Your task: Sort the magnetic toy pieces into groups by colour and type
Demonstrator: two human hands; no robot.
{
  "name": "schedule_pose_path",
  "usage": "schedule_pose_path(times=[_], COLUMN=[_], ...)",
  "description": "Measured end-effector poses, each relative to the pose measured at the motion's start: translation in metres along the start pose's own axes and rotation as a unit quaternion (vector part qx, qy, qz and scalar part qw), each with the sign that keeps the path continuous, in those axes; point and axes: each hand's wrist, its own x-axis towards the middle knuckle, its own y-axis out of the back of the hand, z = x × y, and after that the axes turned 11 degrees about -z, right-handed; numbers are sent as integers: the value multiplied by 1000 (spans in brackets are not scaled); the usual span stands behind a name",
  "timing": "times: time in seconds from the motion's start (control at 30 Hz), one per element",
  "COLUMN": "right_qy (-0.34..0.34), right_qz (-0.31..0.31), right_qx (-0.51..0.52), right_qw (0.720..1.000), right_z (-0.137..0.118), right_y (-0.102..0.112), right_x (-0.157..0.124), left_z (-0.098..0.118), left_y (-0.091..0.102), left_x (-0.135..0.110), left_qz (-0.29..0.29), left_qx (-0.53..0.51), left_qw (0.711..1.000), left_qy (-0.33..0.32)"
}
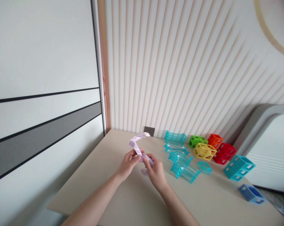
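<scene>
A lavender-and-white snake puzzle (133,142), made of wedge-shaped segments, is held above the table between both hands. My left hand (127,164) is closed, its thumb and fingers pinching a middle section. My right hand (156,172) grips the neighbouring section, with the thumb pressed on top. From the left fingers one end zigzags upward and bends to the right. Below the hands, another lavender piece (144,172) shows; whether it joins the held part cannot be made out, since the right hand covers the place between.
Several clear teal track pieces (184,172) lie right of my hands on the beige table (94,175). Beyond them stand green (198,141), yellow (205,151), orange (214,140), red (224,153), teal (238,168) and blue block frames (252,194). A ribbed wall with a dark socket (149,131) borders the back.
</scene>
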Motion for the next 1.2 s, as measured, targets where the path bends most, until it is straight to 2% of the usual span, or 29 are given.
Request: schedule_pose_path(times=[0.1,0.2,0.37,0.7,0.9,1.07,1.2], right_qy=[41,69,78,41,70,133,192], right_qz=[19,29,23,-17,-7,41,69], right_qx=[-119,-170,-136,-26,-88,-208,-329], right_qw=[992,983,987,999,994,968,922], right_z=[3,3,-2,-3,-4,0,-3], right_y=[0,-1,-1,0,0,-1,0], right_x=[-3,-5,-7,-7,-7,-8,-8], left_z=[-2,-5,-3,-1,0,-2,-3], left_y=[-1,1,2,3,2,-1,-1], left_x=[0,2,3,1,0,1,3], left_qz=[32,39,29,26,26,32,45], left_qx=[-14,7,23,16,16,14,3], left_qw=[999,999,998,999,999,999,998], left_qy=[-7,-23,-41,-30,-38,-42,-32])
